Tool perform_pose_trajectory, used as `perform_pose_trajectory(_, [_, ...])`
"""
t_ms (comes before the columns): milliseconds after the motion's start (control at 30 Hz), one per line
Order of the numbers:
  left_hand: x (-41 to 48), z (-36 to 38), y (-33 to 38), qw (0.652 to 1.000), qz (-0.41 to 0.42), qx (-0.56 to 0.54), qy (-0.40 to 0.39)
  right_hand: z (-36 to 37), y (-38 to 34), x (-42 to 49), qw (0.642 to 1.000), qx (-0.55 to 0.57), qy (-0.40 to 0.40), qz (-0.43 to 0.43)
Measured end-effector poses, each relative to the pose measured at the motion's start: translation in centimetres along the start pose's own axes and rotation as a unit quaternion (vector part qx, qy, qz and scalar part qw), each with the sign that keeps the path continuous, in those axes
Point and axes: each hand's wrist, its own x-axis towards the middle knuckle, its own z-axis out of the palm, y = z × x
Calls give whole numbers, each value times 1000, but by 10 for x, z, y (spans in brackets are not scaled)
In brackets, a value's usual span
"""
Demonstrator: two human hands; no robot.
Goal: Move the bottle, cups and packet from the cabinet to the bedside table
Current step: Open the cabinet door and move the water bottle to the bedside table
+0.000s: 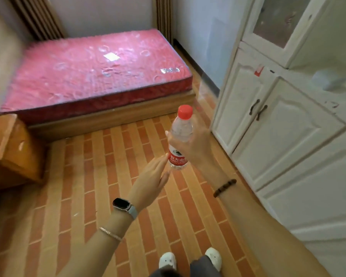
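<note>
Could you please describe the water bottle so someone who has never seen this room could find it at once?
Start at the white cabinet on the right; just left of its lower doors, above the brick-patterned floor, the right hand grips the bottle in mid-air. It is clear plastic with a red cap and red label, the only bottle in view.

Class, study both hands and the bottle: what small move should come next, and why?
Probably carry the bottle left toward the wooden bedside table. The right hand grips it upright over the floor, away from the cabinet; the left hand, fingers straight, sits beside its label.
</note>
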Motion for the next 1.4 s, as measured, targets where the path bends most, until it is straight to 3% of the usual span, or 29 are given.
perform_pose_trajectory(300, [-68, -69, -94, 980, -161, 13, 118, 150, -87, 16, 973, 112, -181, -88])
perform_pose_trajectory(700, [-58, -134, -187, 910, -353, 20, 218, 309, -153, 86, 897, 215, -339, -187])
perform_pose_trajectory(1067, [-39, -178, -282, 848, -451, -5, 277, 431, -211, 134, 832, 266, -425, -237])
perform_pose_trajectory(1400, [-39, -240, -407, 833, -452, 35, 318, 559, -272, 167, 810, 279, -452, -248])
